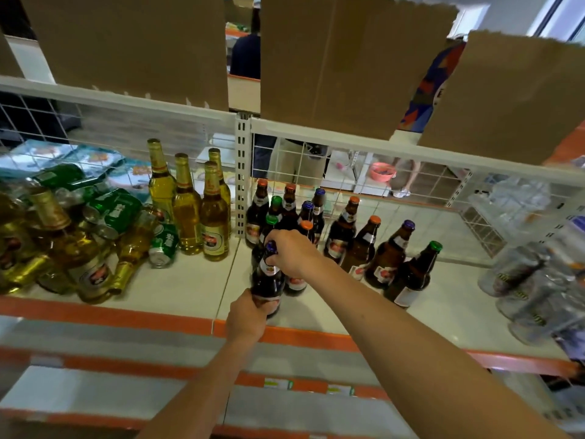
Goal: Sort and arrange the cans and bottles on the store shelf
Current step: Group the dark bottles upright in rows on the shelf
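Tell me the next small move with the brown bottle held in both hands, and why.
Likely set the brown bottle down upright against the front of the standing brown cluster, then let go. The left hand grips its body and the right hand its neck. It is close to the shelf's orange front edge, just ahead of that cluster.
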A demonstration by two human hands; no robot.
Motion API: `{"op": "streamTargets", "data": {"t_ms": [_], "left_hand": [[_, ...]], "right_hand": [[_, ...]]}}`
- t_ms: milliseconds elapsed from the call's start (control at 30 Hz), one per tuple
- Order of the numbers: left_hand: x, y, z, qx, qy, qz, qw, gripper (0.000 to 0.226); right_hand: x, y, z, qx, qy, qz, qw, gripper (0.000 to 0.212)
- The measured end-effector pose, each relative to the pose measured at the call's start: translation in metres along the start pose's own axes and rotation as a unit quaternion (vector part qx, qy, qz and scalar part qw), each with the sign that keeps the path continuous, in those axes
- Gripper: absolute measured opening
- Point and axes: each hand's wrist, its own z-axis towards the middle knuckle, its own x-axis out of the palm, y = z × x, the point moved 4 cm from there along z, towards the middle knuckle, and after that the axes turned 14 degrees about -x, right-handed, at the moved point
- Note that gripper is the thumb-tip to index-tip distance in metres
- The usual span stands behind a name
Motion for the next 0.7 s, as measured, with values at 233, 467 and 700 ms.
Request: {"op": "streamTargets", "data": {"t_ms": [233, 467, 700], "left_hand": [[0.006, 0.008, -0.027, -0.045, -0.017, -0.05, 0.998, 0.039], [0.069, -0.011, -0.059, -0.061, 0.099, -0.046, 0.992, 0.039], [0.13, -0.094, -0.056, -0.031, 0.147, -0.04, 0.988, 0.062]], "right_hand": [[0.009, 0.004, -0.022, -0.008, -0.053, 0.002, 0.999, 0.054], [-0.032, -0.049, -0.069, -0.007, -0.14, -0.056, 0.989, 0.03], [-0.088, -0.153, -0.092, 0.059, -0.153, -0.118, 0.979, 0.049]]}}
